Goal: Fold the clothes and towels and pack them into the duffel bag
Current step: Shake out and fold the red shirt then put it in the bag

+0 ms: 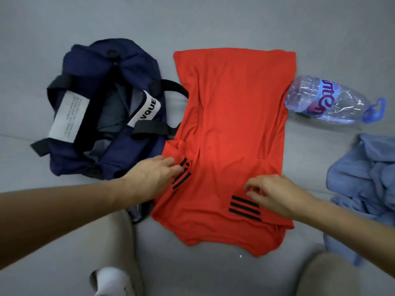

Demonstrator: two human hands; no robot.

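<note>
Red shirt (230,116): laid out flat on the grey surface (64,22), dead centre, both sleeves turned in over the body so the black stripes (244,207) are shown on top.
Left hand (149,176): fingers are held out straight and relaxed, and the folded left sleeve is pressed down at the shirt's edge.
Right hand (277,195): fingers are bent, tips brought down on the right sleeve just above its stripes; whether cloth is actually pinched cannot be told.
Duffel bag (136,63): navy, set just left of the shirt, mouth open, grey fabric seen inside; one black handle (149,127) is touched by the shirt's edge, and a white tag (66,116) is wrapped on the other.
Blue cloth (367,178): crumpled in a heap at the right edge, apart from the shirt.
Plastic bottle (327,99): tipped on its side, just beside the shirt's upper right.
White sock (111,278): spotted at the bottom, below the left arm.
</note>
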